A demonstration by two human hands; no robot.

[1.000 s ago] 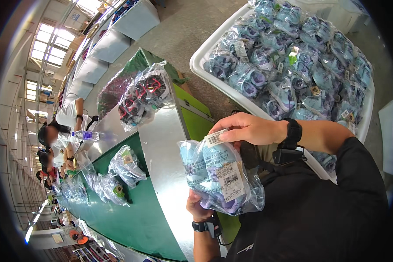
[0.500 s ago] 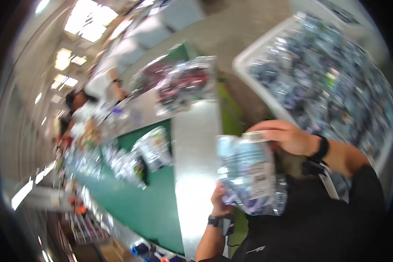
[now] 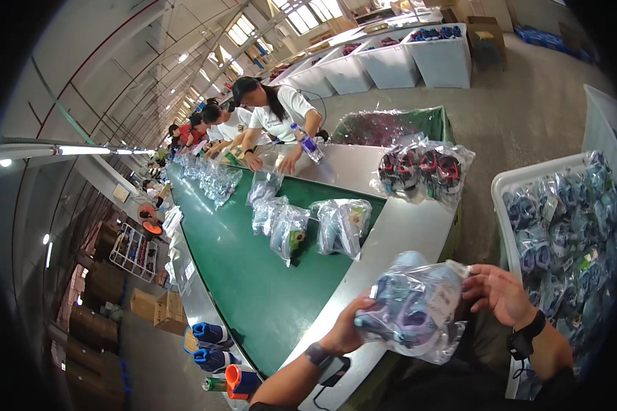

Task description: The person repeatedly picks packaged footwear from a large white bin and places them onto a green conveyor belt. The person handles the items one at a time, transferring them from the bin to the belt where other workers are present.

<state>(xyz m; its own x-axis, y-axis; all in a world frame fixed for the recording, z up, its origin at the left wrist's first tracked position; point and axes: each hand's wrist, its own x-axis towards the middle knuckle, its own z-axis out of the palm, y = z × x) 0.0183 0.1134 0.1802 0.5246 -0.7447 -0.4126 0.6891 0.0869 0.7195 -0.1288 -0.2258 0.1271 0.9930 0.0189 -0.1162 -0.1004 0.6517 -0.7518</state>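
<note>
A clear plastic bag of light blue and lavender shoes (image 3: 408, 312) is held in front of my body, over the near end of the metal table edge. My left hand (image 3: 349, 325) grips its lower left side. At its upper right corner, my right hand (image 3: 497, 293) has its fingertips on the plastic flap, the other fingers loosely spread. A pale printed label (image 3: 444, 301) shows through the plastic. The shoes lie tilted, their openings facing me.
A white bin (image 3: 498, 205) of bagged shoes stands at my right. Bagged shoes (image 3: 343, 226) lie on the green conveyor (image 3: 253, 301); bagged dark-red shoes (image 3: 421, 171) rest on the metal corner. Across it, a person (image 3: 288, 113) works near a bottle (image 3: 307, 142). Blue boots (image 3: 212, 335) stand lower left.
My view has swung, bringing more of the conveyor and room into sight. The bag has turned from upright to tilted. My right hand has shifted from its top edge to its upper right corner.
</note>
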